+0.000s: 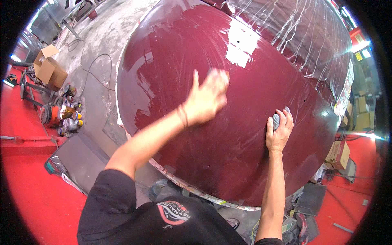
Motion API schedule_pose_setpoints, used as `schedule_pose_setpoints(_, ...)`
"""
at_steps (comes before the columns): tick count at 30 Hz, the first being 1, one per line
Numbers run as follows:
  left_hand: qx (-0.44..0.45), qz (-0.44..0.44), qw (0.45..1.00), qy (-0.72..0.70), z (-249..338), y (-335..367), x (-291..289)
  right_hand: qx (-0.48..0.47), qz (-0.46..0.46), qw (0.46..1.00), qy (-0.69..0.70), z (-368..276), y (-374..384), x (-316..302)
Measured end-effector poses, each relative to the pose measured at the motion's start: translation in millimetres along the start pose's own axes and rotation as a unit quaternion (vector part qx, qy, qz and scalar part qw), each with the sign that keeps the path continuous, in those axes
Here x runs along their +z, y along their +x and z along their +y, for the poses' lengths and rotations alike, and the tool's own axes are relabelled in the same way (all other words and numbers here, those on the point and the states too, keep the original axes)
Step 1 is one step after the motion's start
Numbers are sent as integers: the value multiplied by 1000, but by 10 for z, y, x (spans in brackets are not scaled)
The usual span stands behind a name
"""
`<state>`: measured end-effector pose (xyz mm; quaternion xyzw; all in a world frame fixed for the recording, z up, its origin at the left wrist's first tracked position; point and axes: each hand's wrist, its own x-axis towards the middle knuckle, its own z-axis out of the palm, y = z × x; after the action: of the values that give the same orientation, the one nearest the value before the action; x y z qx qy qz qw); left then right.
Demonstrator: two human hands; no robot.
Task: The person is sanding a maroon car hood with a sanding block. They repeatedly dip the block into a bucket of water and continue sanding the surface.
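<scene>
A dark red car hood [179, 157], wet and streaked, spreads out in front of me. My left hand [208, 96] is on its middle, smeared by motion, with the thumb sticking out. The blur hides whether anything lies under its fingers. Further right, my right hand [280, 130] rests on the hood with its fingers curled around a grey rounded pad [276, 121]. Pale streaks of liquid run over the paint between and beyond my hands.
Streaked plastic sheeting [302, 30] covers the car beyond the hood. Masking paper [192, 188] lines the hood's near edge. On the left stand an open cardboard box [51, 69] and several cans [69, 116], with a cable [98, 75] on the floor. Another box [338, 155] stands right.
</scene>
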<state>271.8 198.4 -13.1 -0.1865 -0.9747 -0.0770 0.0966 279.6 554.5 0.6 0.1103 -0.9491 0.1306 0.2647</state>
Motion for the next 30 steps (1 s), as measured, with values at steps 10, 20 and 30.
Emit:
schedule_pose_setpoints(10,-134,45,990,-4,-863,1612,-161,-18,-12,1000,11,-97,86,30)
schedule_pose_setpoints(20,164,-4,976,-145,1026,-145,180,12,-6,1000,-9,7,-12,-15)
schedule_pose_setpoints(30,-164,39,986,8,-307,1914,-24,-14,-5,1000,8,-91,63,30)
